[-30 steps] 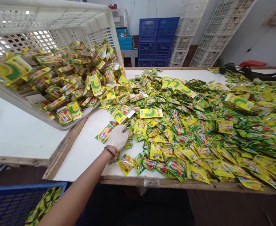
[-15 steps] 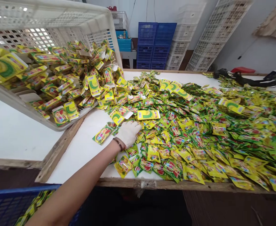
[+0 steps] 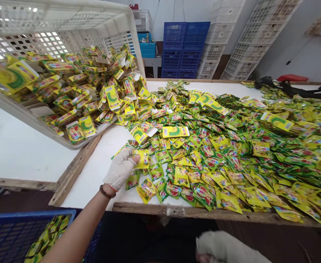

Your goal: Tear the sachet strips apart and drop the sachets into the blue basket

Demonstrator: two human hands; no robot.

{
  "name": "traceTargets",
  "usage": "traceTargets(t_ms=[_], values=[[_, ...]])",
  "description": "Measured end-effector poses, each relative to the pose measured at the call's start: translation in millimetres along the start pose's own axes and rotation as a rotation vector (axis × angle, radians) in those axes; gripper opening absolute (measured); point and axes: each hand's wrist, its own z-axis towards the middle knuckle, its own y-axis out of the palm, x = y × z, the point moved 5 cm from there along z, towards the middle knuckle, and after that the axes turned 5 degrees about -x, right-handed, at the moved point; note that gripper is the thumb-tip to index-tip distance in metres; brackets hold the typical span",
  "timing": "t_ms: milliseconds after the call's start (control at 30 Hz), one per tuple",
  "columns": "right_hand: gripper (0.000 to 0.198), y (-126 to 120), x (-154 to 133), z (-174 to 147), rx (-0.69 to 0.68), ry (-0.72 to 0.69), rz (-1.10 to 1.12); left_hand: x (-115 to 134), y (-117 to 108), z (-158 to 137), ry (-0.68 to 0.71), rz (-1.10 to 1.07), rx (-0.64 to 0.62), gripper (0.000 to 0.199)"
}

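My left hand (image 3: 122, 164), in a white knitted glove with bare fingertips, pinches a small yellow candy packet (image 3: 142, 159) between thumb and fingers. The packet is just above the near left part of a large heap of green and yellow packets (image 3: 212, 160). Flat yellow cartons lie on the heap; one carton (image 3: 176, 132) is beyond my left hand. My right hand (image 3: 211, 246), in a pale covering, is low at the bottom of the view, below the table edge. Motion blurs its fingers, and whether it holds anything is hidden.
A white crate (image 3: 138, 47) lies tipped on the left, small boxes (image 3: 86, 98) spilling from it. A wooden strip (image 3: 78, 168) edges the white table. Below at left is a blue basket (image 3: 2, 215) holding packets. Blue crates (image 3: 186, 49) and white crates (image 3: 255, 40) are stacked behind.
My left hand has drawn back from the heap toward the lower left and now holds a yellow packet up. My right hand has come into view at the bottom.
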Motion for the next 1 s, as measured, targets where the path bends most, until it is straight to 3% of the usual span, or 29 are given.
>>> traceTargets(t_ms=[33,133,200,333,433,500,600,667,833,1000], values=[[0.011,-5,-18,12,-0.081,-0.100,-0.027,-7,-2,-6,-0.035,-0.041,0.041,0.024],[0.022,-39,-62,67,0.143,-0.195,-0.165,-19,-1,-22,-0.132,-0.176,0.090,0.024],[0.020,-51,-77,110,0.241,-0.112,-0.279,-22,5,-31,-0.186,-0.266,0.067,0.024],[0.035,-45,-82,164,0.267,0.016,-0.495,-22,7,-45,-0.219,-0.377,0.064,0.023],[0.023,-36,-77,170,0.300,-0.068,-0.411,-26,2,-50,-0.217,-0.476,0.093,0.028],[0.014,-35,-70,166,0.303,-0.117,-0.169,-28,-2,-50,-0.202,-0.462,0.111,0.030],[0.017,-35,-65,160,0.201,-0.184,0.260,-26,2,-49,-0.181,-0.387,0.086,0.029],[0.019,-37,-68,157,0.151,-0.231,0.387,-21,11,-48,-0.172,-0.342,0.035,0.028],[0.017,-43,-76,153,0.198,-0.279,0.279,-12,27,-46,-0.127,-0.261,-0.035,0.030],[0.021,-42,-89,154,0.107,-0.409,0.044,-4,31,-46,-0.078,-0.216,-0.145,0.029]])
